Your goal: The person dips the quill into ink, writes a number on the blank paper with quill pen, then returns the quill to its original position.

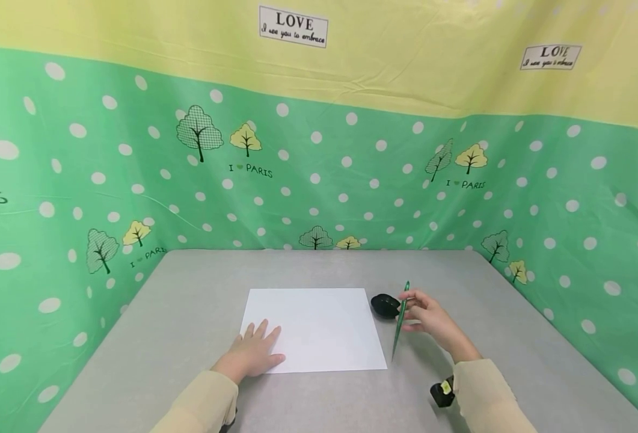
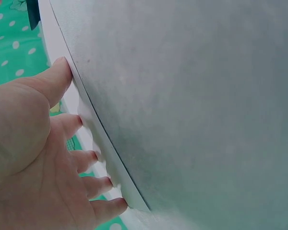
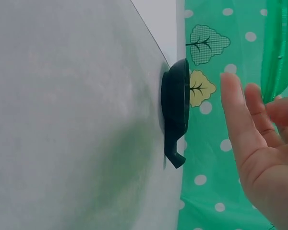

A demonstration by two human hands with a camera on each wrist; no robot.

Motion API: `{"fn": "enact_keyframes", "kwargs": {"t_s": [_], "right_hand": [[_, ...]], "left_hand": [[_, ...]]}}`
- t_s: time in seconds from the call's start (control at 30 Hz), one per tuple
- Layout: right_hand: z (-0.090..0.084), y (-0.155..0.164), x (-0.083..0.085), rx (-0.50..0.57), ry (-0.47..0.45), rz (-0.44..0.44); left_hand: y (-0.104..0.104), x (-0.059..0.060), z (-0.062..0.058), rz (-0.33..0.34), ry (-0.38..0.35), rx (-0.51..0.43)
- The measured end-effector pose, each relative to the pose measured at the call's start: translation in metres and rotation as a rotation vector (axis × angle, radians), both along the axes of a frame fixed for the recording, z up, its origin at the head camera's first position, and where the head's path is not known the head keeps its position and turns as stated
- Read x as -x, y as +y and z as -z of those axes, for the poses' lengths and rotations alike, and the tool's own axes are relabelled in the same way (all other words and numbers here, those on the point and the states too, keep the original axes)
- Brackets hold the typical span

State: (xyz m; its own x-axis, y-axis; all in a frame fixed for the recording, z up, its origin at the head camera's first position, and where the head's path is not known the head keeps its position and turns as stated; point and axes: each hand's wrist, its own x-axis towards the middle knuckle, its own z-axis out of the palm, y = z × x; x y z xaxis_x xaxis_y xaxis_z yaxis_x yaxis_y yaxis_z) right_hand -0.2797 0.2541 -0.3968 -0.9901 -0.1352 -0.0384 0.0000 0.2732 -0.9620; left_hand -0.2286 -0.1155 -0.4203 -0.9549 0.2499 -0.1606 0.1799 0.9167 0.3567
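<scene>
R hand (image 1: 429, 317) pinches slim green pen (image 1: 401, 319), near-upright, tip down-left twd table; L hand (image 1: 256, 353) flat, fingers straight, on white paper sheet (image 1: 319, 328).

White paper (image 1: 314, 328), green pen (image 1: 400, 319), black dish (image 1: 385, 305), grey table (image 1: 189, 288)

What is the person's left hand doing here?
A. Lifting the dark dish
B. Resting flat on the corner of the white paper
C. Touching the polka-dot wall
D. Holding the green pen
B: the left hand lies with fingers spread on the near left corner of the white paper, while the right hand holds the green pen.
</scene>
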Motion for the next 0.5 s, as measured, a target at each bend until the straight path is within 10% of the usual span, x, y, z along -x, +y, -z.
{"fn": "enact_keyframes", "kwargs": {"t_s": [0.5], "right_hand": [[0.0014,-0.0037,0.0016,-0.056,0.033,0.043]], "left_hand": [[-0.0008,0.0002,0.0014,-0.003,-0.006,0.003]]}}
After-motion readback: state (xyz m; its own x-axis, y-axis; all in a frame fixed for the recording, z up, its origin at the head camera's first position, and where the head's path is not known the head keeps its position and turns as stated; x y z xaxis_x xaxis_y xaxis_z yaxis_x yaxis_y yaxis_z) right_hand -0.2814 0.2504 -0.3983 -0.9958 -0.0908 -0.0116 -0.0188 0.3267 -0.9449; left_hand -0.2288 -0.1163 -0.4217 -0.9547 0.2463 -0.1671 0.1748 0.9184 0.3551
